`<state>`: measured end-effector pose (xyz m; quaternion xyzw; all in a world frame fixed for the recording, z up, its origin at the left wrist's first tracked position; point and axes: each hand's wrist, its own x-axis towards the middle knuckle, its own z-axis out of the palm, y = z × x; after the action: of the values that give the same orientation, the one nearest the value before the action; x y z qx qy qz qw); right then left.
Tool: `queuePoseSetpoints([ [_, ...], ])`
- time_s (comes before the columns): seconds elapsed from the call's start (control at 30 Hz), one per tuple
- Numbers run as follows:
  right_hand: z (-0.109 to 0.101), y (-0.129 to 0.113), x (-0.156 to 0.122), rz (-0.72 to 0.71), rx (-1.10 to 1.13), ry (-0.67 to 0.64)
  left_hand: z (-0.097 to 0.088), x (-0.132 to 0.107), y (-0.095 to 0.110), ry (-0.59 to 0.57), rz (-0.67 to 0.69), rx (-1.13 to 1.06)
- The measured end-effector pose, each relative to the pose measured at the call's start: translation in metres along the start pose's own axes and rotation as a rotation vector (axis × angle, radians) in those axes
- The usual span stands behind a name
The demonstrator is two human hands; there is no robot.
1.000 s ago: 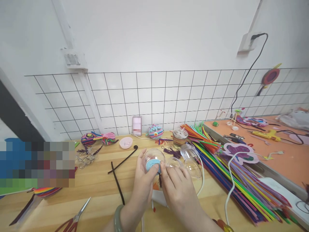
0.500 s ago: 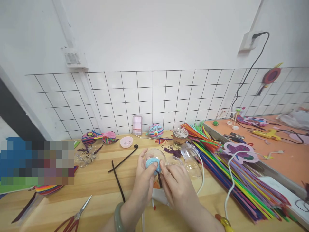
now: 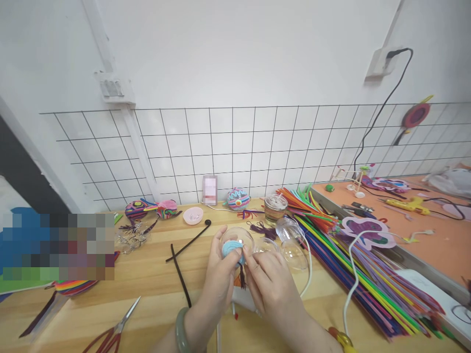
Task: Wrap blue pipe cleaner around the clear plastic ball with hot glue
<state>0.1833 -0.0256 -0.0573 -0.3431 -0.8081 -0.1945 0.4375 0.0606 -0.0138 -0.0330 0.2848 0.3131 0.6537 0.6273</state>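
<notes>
One clear ball (image 3: pixel 243 234) is resting in our left hand (image 3: pixel 220 268), over the bench (image 3: pixel 147 294). We are curling that hand's fingers round the ball's left side, and its thumb is pressing on a blue coil (image 3: pixel 230 248). Our right hand (image 3: pixel 271 275) is bending its fingers closely together at the coil's right edge; we are failing to see whether the tips are pinching a strand or only pressing.

We are judging the work as partway along: the coil is already covering one patch, and a tassel (image 3: pixel 242 279) is hanging just below it, though its fixing is hiding from us. The ball's upper part is showing bare, so most of the covering is, in our reading, waiting to be done.

The ball is looking round, thin-walled and glossy, catching a small highlight. The coil is lying in pale, ridged curves, with our thumb hiding part of it. The tassel is looking dark and stringy. Beyond our right hand, clear shells (image 3: pixel 293 255) are lying near the stems (image 3: pixel 353 280).
</notes>
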Motion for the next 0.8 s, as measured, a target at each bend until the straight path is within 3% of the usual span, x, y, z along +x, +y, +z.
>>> queuePoseSetpoints([
  [0.33, -0.004, 0.008, 0.002, 0.037, 0.059, 0.015, 0.004, -0.003, 0.003, -0.078, -0.068, -0.092],
  [0.8, -0.005, 0.011, 0.000, 0.116, 0.077, 0.057, 0.012, -0.012, 0.001, -0.080, -0.117, -0.243],
])
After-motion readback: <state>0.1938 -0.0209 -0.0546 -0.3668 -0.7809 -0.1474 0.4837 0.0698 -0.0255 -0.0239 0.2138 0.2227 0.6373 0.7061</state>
